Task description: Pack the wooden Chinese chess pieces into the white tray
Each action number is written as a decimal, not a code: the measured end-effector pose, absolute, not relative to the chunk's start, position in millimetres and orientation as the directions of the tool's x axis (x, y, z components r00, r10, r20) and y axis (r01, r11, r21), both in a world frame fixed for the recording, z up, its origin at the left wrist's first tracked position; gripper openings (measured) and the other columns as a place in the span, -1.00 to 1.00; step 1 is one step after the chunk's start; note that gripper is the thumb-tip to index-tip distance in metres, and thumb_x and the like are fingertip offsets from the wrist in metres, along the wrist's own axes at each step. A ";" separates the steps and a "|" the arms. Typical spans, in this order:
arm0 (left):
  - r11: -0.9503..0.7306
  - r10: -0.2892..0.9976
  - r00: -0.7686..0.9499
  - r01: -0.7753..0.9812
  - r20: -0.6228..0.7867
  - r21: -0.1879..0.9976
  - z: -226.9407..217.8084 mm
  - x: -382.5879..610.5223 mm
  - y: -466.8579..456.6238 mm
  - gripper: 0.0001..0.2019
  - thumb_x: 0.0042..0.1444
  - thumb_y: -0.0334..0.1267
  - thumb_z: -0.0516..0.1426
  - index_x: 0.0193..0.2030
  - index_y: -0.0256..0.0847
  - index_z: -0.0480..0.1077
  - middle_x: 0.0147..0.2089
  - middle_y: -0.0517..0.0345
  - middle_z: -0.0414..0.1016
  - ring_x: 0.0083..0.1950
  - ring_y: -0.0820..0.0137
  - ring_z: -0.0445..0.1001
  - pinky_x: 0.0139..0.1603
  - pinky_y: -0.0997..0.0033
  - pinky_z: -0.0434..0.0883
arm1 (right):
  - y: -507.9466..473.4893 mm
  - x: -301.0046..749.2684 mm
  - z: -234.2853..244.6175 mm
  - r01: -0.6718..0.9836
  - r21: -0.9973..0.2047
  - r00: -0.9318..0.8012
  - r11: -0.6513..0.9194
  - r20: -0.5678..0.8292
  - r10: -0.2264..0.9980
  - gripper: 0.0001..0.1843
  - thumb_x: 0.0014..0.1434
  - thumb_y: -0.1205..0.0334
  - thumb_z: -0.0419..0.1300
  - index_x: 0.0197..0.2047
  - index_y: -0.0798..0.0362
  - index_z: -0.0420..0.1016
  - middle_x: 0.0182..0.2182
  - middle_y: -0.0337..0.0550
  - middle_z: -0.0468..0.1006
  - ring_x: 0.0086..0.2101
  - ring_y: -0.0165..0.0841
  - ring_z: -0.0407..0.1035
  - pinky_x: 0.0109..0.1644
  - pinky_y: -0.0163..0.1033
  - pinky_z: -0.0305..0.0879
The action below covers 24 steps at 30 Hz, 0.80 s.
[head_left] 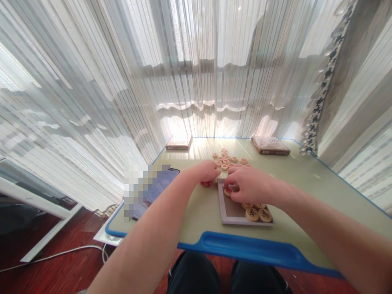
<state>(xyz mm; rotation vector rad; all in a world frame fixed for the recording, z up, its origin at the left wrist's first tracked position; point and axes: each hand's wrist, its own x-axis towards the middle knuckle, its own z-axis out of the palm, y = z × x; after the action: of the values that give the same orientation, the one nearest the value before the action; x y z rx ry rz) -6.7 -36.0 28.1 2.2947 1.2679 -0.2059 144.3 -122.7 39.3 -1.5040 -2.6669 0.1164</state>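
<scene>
My right hand (249,181) reaches over a shallow grey box tray (223,212). Its thumb and fingers are closed on a round wooden xiangqi piece (227,192) with a red character, at the tray's far left corner. Several pieces with black characters, among them a near xiangqi piece (252,214), lie in the tray's right part, some of them hidden under my wrist. Just left of the tray, my left hand (209,172) is curled over the table; whatever its fingers may hold is hidden. Beyond both hands is a loose group of red-marked xiangqi pieces (226,160).
Two flat boxes stand at the table's far side, a left box (179,142) and a right box (270,145). A tablet-like screen (156,190), partly blurred out, lies at the left. A blue trough (248,247) runs along the near edge of the pale green table (318,179).
</scene>
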 end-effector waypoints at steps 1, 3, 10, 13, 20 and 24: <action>-0.442 0.747 0.557 0.824 -0.363 0.355 28.6 -6.6 -36.3 -0.76 0.00 -0.26 -0.10 -0.43 -0.31 0.34 -0.55 0.04 0.44 -0.63 0.42 0.38 -0.62 0.47 0.35 | -122.5 144.5 38.7 0.849 -0.104 -0.518 0.518 0.029 0.855 -0.78 -0.10 0.23 0.11 -0.38 -0.06 0.55 -0.34 -0.20 0.50 -0.33 -0.32 0.32 -0.35 -0.28 0.14; -0.452 0.741 0.566 0.819 -0.362 0.353 30.0 -6.5 -37.3 -0.76 0.00 -0.26 -0.10 -0.43 -0.31 0.34 -0.53 0.02 0.46 -0.61 0.42 0.38 -0.61 0.46 0.35 | -121.9 144.6 37.6 0.843 -0.110 -0.527 0.527 0.033 0.849 -0.78 -0.09 0.24 0.10 -0.38 -0.05 0.55 -0.33 -0.20 0.50 -0.30 -0.31 0.32 -0.33 -0.28 0.15; -0.455 0.742 0.566 0.819 -0.359 0.350 30.9 -7.0 -38.0 -0.73 0.00 -0.26 -0.10 -0.35 -0.32 0.37 -0.52 0.02 0.47 -0.59 0.39 0.40 -0.60 0.46 0.35 | -120.3 143.9 35.3 0.833 -0.105 -0.534 0.543 0.100 0.839 -0.70 0.00 0.23 0.05 -0.21 -0.09 0.52 -0.25 -0.19 0.51 -0.24 -0.28 0.34 -0.27 -0.25 0.16; -0.470 0.747 0.564 0.823 -0.353 0.320 29.3 -7.2 -36.5 -0.72 0.01 -0.26 -0.12 -0.32 -0.32 0.36 -0.53 0.03 0.47 -0.59 0.38 0.41 -0.59 0.45 0.35 | -118.6 144.9 33.0 0.856 -0.071 -0.506 0.512 0.088 0.858 -0.80 -0.03 0.19 0.09 -0.34 -0.05 0.51 -0.33 -0.19 0.53 -0.29 -0.29 0.35 -0.30 -0.26 0.16; -0.482 0.740 0.567 0.822 -0.362 0.303 32.8 -6.3 -37.6 -0.74 0.01 -0.27 -0.11 -0.33 -0.30 0.35 -0.56 0.05 0.45 -0.60 0.38 0.40 -0.60 0.47 0.32 | -116.6 143.6 30.2 0.860 -0.051 -0.499 0.507 0.119 0.858 -0.82 0.04 0.18 0.06 -0.37 -0.04 0.49 -0.32 -0.20 0.55 -0.28 -0.30 0.37 -0.30 -0.27 0.16; -0.474 0.748 0.561 0.826 -0.356 0.304 32.9 -6.5 -38.1 -0.74 0.01 -0.27 -0.10 -0.34 -0.30 0.36 -0.56 0.05 0.44 -0.61 0.38 0.39 -0.62 0.47 0.31 | -116.6 141.8 29.2 0.858 -0.043 -0.502 0.512 0.145 0.853 -0.77 0.11 0.13 0.03 -0.38 -0.03 0.49 -0.32 -0.19 0.54 -0.28 -0.31 0.36 -0.30 -0.28 0.15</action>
<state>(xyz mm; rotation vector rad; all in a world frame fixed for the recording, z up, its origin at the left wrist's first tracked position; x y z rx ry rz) -6.5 -38.1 32.9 2.3560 1.2703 -0.2403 141.8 -116.6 29.2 -1.4820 -2.6013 -0.0521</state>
